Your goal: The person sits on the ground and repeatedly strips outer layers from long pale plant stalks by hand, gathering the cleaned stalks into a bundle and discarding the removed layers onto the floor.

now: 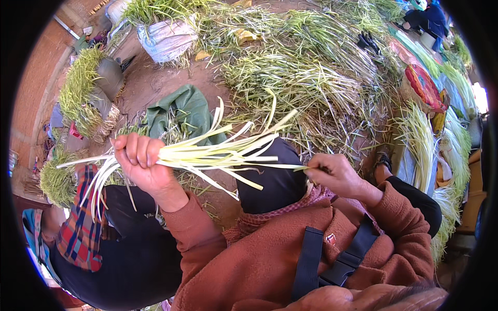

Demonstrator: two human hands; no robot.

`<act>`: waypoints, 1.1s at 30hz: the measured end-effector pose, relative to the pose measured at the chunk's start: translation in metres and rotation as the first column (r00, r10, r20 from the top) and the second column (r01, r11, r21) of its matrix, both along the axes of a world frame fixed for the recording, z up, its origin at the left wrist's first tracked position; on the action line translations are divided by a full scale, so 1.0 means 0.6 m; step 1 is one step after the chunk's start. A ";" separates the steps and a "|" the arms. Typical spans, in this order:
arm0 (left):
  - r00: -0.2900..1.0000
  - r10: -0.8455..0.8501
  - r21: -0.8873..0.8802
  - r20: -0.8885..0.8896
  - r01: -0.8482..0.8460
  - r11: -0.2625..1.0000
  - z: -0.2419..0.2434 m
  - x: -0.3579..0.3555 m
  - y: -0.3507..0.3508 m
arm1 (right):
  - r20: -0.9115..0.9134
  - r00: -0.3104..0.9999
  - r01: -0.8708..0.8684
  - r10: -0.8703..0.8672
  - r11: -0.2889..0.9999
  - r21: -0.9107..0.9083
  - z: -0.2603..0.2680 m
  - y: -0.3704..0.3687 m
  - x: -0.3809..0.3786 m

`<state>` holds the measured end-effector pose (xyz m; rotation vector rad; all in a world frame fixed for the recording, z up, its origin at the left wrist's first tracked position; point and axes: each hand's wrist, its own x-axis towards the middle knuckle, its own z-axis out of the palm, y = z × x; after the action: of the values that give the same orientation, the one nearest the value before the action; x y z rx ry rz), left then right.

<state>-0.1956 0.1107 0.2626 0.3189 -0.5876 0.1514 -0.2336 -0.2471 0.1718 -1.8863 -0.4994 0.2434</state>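
A bunch of pale yellow-green leafy stalks (186, 153) is clasped in my left hand (142, 155), which is raised at the left of centre. The leaf ends fan out to the right, and white stalk ends hang out on the left. My right hand (336, 173), to the right of the bunch, pinches the tip of one long leaf that stretches out from it. Below the leaves is my dark-clad knee (268, 175). A crumpled green sheet (188, 105) lies on the ground behind the bunch.
Loose green leaves (295, 77) cover much of the floor ahead. A white woven sack (167, 41) stands at the upper left. Pale bundles (418, 144) lie at my right, near a red patterned cushion (422, 87). A person in dark clothes (124, 260) sits close at my left; another person (428, 21) is far right.
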 end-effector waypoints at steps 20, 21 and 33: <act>0.997 -0.075 -0.005 0.019 0.075 0.997 0.010 0.003 -0.011 | 0.492 0.868 -0.034 0.072 0.996 -0.086 0.038 0.057 0.081; 0.997 -0.069 -0.015 0.019 0.069 0.997 0.010 0.002 -0.011 | 0.495 0.866 -0.036 0.076 0.995 -0.090 0.041 0.057 0.084; 0.999 -0.026 0.006 -0.026 0.026 1.000 0.004 0.015 -0.038 | 0.436 0.884 0.124 0.170 0.813 -0.569 0.020 0.039 0.085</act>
<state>-0.1864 0.0881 0.2649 0.3191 -0.5668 0.1203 -0.1823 -0.2236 0.1840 -2.5713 -0.8500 -0.0714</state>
